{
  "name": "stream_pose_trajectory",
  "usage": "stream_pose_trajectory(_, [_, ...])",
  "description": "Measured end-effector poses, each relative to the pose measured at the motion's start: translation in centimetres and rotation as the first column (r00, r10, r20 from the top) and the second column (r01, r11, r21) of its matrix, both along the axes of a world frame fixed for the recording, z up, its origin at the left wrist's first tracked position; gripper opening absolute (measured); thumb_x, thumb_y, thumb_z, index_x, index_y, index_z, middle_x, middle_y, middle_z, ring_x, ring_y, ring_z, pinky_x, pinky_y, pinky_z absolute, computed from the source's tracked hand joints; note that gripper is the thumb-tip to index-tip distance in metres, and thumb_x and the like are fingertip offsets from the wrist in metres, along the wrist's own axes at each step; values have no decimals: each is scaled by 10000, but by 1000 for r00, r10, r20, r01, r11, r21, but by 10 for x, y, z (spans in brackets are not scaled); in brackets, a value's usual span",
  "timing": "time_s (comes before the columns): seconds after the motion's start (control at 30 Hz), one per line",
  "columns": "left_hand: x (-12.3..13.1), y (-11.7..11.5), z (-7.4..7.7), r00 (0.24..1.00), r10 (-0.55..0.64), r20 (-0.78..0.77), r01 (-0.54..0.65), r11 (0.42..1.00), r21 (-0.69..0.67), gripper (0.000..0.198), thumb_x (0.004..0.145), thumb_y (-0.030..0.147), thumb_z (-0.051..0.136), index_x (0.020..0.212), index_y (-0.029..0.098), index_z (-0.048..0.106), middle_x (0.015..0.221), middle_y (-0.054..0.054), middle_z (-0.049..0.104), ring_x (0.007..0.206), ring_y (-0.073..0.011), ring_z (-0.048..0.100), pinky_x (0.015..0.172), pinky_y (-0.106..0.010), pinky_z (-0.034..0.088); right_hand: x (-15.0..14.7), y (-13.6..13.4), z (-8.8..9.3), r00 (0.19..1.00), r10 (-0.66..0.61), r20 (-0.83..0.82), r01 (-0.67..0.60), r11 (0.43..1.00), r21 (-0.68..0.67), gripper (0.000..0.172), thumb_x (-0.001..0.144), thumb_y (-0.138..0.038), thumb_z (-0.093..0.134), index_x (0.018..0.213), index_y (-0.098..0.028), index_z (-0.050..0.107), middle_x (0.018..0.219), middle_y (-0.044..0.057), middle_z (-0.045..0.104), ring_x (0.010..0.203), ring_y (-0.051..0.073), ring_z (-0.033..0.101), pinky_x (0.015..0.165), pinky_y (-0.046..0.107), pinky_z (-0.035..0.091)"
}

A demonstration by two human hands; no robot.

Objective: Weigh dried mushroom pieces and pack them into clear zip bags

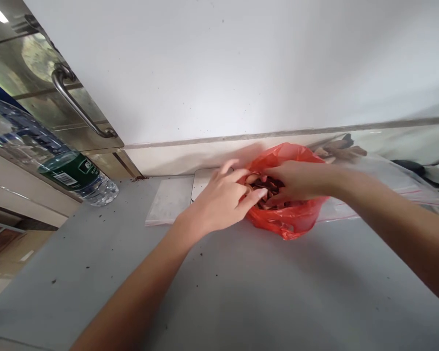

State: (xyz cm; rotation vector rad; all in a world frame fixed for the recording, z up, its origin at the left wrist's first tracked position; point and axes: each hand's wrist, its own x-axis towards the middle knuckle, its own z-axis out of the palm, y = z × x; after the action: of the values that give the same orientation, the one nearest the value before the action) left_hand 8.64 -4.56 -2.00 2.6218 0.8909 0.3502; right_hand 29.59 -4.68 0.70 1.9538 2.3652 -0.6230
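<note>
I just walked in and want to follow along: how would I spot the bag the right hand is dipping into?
Find the grey tabletop and look to its far edge, along the pale wall. Right of centre sits an open red bag with brown pieces inside. Its red colour sets it apart from the clear plastic on its right.

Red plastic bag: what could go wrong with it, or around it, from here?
The red plastic bag looks thin and soft; with the right hand reaching inside, its rim could fold or tear, spilling brown pieces onto the gray table. The green-labelled bottle stands near the table's left edge, so a wide sweep of the left hand might knock it off.
</note>
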Motion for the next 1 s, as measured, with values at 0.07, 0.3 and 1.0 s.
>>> stream_pose_trajectory(0.07, [-1,2,-1,998,61,-31,-59,996,65,438,1097,396,503,816,192,769,1509,-94,604,1634,-392,194,1286,-564,332,-8,1,-1,994,-39,106,48,995,-92,119,803,-235,743,910,-268,704,826,41,748,730,246,670,620,342,439])
stream_pose_trajectory(0.3, [-4,5,-5,993,47,-108,-41,998,52,371,990,443,666,1270,203,707,1611,-132,495,1621,-392,231,1252,-552,395,-6,15,6,984,-101,147,108,993,-38,153,955,-385,622,911,-238,633,868,45,737,772,225,669,653,332,453])
stream_pose_trajectory(1.0, [-12,4,7,993,90,-79,-90,996,-6,379,1027,426,625,1333,211,682,1686,-124,420,1594,-347,340,1152,-421,501,-32,0,-13,988,-71,139,81,994,-71,302,841,-263,696,1118,-231,582,1104,116,695,883,281,681,666,353,469])
